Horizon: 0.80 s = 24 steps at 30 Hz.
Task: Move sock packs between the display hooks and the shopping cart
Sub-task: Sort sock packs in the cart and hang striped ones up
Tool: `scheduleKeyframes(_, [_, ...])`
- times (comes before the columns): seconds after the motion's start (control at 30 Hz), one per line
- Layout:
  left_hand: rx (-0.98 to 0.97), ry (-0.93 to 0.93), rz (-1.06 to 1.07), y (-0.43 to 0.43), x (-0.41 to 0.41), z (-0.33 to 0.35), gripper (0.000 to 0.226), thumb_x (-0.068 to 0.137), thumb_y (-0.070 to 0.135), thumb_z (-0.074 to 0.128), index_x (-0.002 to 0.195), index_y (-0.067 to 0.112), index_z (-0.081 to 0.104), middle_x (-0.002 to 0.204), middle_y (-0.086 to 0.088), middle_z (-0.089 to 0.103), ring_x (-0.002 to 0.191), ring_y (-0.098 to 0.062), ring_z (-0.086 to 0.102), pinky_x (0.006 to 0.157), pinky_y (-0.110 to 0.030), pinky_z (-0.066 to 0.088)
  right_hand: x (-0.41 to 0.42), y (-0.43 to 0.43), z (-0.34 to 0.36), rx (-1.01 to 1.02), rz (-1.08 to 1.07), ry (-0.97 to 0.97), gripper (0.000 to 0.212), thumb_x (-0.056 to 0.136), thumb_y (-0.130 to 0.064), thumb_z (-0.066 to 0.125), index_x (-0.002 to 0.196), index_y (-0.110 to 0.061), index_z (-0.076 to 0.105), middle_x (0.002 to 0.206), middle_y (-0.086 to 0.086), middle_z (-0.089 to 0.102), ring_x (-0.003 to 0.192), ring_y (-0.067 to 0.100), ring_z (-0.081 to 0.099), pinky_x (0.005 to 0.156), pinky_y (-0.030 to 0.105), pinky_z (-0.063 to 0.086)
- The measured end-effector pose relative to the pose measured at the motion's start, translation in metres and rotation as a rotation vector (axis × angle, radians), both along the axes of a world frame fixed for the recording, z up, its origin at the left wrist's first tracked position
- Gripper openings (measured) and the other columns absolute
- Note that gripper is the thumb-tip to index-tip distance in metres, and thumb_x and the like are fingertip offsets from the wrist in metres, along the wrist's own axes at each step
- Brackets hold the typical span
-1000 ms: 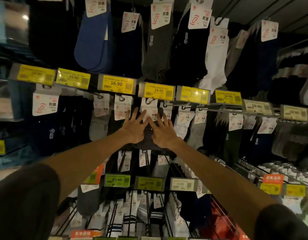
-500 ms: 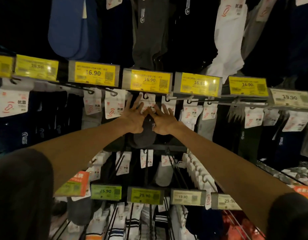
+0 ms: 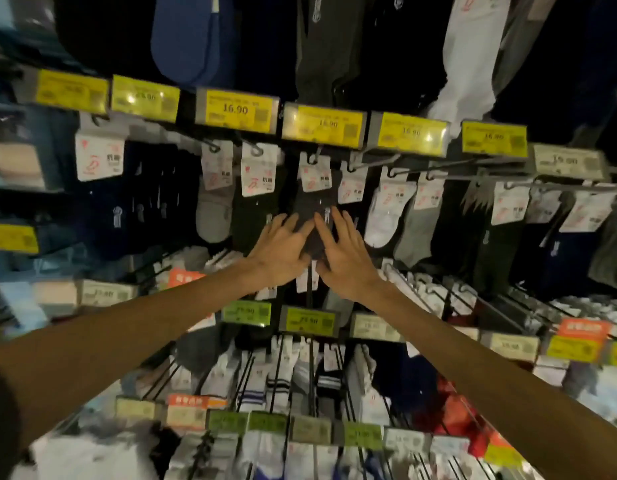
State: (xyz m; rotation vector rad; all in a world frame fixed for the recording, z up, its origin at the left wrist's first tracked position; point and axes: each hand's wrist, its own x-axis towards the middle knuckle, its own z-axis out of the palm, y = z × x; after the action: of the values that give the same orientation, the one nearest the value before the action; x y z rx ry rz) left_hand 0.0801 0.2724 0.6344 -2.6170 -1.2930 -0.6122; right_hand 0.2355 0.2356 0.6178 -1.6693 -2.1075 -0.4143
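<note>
Fingers (image 3: 290, 224) of the left hand (image 3: 282, 252) and right hand (image 3: 346, 259) lie straight and spread on the dark sock pack (image 3: 314, 206), gripping nothing. The pack hangs on its hook (image 3: 313, 158), mid-rack (image 3: 507, 183). No cart shows, so this move looks barely begun.

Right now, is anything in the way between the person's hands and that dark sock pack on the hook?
Nothing visible. The left hand and right hand lie with straight fingers on the dark sock pack, whose white card hangs on the hook. Neighbouring packs hang beside it, not in front.
</note>
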Motion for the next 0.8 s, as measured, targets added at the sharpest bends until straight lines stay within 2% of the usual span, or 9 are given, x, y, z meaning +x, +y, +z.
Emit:
scheduleKeyframes(0.17, [-0.033,-0.225,-0.113,-0.078,-0.038,-0.087,0.067,0.089,0.017,0.061,0.150,0.015,0.034,0.150,-0.020,0.038,0.138,-0.038,0.036,0.111,-0.049,0.037,-0.025,-0.087,-0.063,0.027,0.002,0.174,0.073,0.092,-0.018,0.057,0.154,-0.016,0.019,0.160,0.017,0.008,0.149,0.034,0.002,0.120,0.043,0.010])
scheduleKeyframes(0.3, [-0.047,-0.355,-0.098,-0.145,-0.070,-0.178,0.042,0.088,0.016,0.058,0.130,0.008,0.057,0.135,-0.016,0.055,0.114,-0.036,0.059,0.088,-0.045,0.056,-0.031,-0.156,-0.148,0.032,0.045,0.166,0.049,0.091,-0.019,0.049,0.138,-0.005,0.042,0.141,0.020,0.037,0.134,0.039,0.035,0.110,0.052,0.035])
scheduleKeyframes(0.37, [-0.185,-0.340,-0.041,-0.175,-0.082,-0.229,0.030,0.088,0.013,0.057,0.117,0.011,0.063,0.119,-0.014,0.061,0.087,-0.037,0.066,0.068,-0.039,0.056,-0.031,-0.190,-0.201,-0.164,0.025,0.237,0.044,0.093,-0.018,0.051,0.134,-0.004,0.045,0.131,0.019,0.043,0.120,0.038,0.046,0.100,0.048,0.042])
scheduleKeyframes(0.4, [-0.257,-0.288,-0.035,-0.191,-0.086,-0.255,0.026,0.088,0.012,0.057,0.114,0.012,0.063,0.112,-0.015,0.063,0.081,-0.038,0.065,0.064,-0.038,0.055,-0.034,-0.208,-0.225,-0.301,-0.001,0.293,0.043,0.094,-0.016,0.052,0.134,-0.003,0.046,0.129,0.020,0.045,0.117,0.039,0.048,0.096,0.043,0.043])
scheduleKeyframes(0.5, [-0.609,-0.259,-0.207,-0.237,-0.091,-0.341,0.036,0.092,0.020,0.048,0.122,0.005,0.063,0.119,-0.021,0.063,0.103,-0.041,0.064,0.081,-0.043,0.053,-0.042,-0.253,-0.305,-0.627,-0.083,0.404,0.039,0.094,-0.011,0.052,0.130,0.005,0.051,0.125,0.026,0.052,0.114,0.043,0.051,0.088,0.045,0.048])
scheduleKeyframes(0.57, [-0.809,-0.132,-0.003,-0.260,-0.090,-0.376,0.046,0.089,0.027,0.045,0.130,0.012,0.059,0.126,-0.017,0.062,0.113,-0.039,0.061,0.090,-0.046,0.050,-0.044,-0.281,-0.349,-0.818,-0.095,0.371,0.045,0.098,-0.018,0.045,0.137,0.005,0.044,0.135,0.025,0.047,0.125,0.039,0.045,0.099,0.039,0.037])
scheduleKeyframes(0.63, [-0.864,-0.040,0.176,-0.280,-0.087,-0.405,0.041,0.089,0.022,0.050,0.129,0.019,0.059,0.125,-0.012,0.062,0.112,-0.033,0.061,0.091,-0.044,0.048,-0.039,-0.301,-0.387,-0.973,-0.099,0.277,0.046,0.101,-0.021,0.044,0.143,-0.002,0.039,0.141,0.020,0.043,0.133,0.033,0.036,0.105,0.033,0.025])
scheduleKeyframes(0.7, [-0.954,0.064,0.152,-0.298,-0.080,-0.430,0.035,0.093,0.017,0.051,0.127,0.018,0.059,0.127,-0.011,0.061,0.116,-0.033,0.059,0.093,-0.043,0.047,-0.035,-0.315,-0.423,-1.057,-0.113,0.259,0.045,0.101,-0.021,0.043,0.142,-0.004,0.041,0.140,0.019,0.045,0.131,0.034,0.040,0.106,0.035,0.026])
scheduleKeyframes(0.8, [-1.074,0.177,0.208,-0.317,-0.076,-0.492,0.044,0.097,0.018,0.047,0.141,0.016,0.044,0.135,-0.011,0.054,0.115,-0.035,0.058,0.079,-0.037,0.053,-0.030,-0.329,-0.480,-1.138,-0.145,0.275,0.047,0.098,-0.028,0.039,0.138,-0.004,0.045,0.133,0.020,0.051,0.123,0.032,0.047,0.101,0.034,0.030])
